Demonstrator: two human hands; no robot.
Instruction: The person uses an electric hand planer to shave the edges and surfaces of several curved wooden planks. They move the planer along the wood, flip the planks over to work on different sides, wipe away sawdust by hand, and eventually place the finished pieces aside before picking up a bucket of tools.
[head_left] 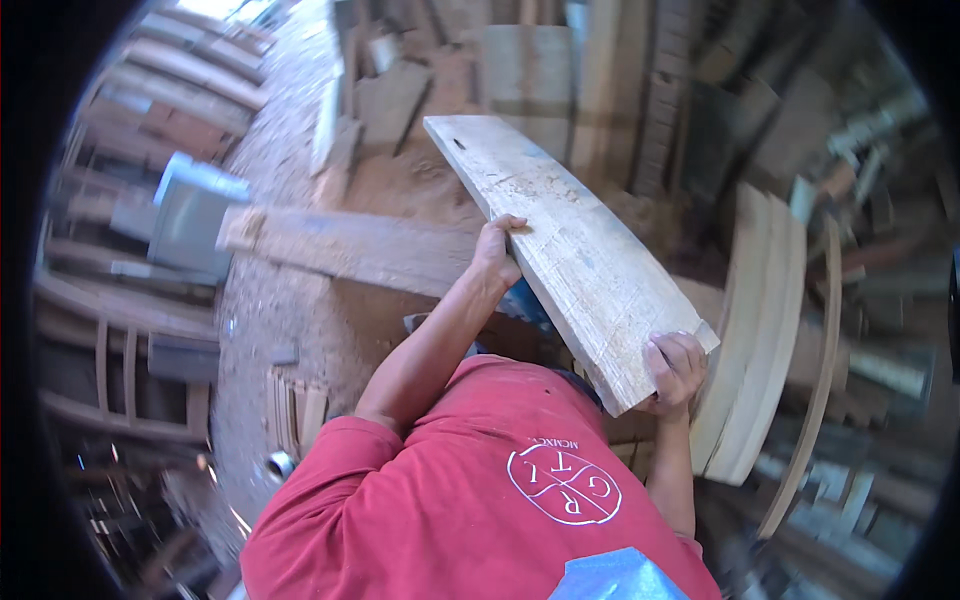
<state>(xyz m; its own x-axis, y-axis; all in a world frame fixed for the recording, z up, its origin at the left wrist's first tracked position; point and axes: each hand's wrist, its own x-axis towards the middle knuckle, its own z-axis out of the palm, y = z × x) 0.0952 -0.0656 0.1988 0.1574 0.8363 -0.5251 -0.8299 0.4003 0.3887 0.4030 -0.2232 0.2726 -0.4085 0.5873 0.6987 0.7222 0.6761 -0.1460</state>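
A thick, pale wooden plank [580,245] slants across the middle, its far end to the left and its near end to the right. It has a dark knot near the far end and wood crumbs on its face. My left hand [497,250] grips its left edge about midway, thumb on top and fingers hidden beneath. At the near right end my right hand [675,370] is wrapped round the corner. Behind my left hand, a long wooden board [345,248] lies crosswise, partly covered by my forearm and the plank.
Several curved boards [755,330] stand to my right, with a thin wooden strip [815,400] beyond them. A grey bin-like container [190,225] is at the left among stacked timber. Small wooden slats [297,405] and a short pipe [280,464] lie on the dusty ground at lower left.
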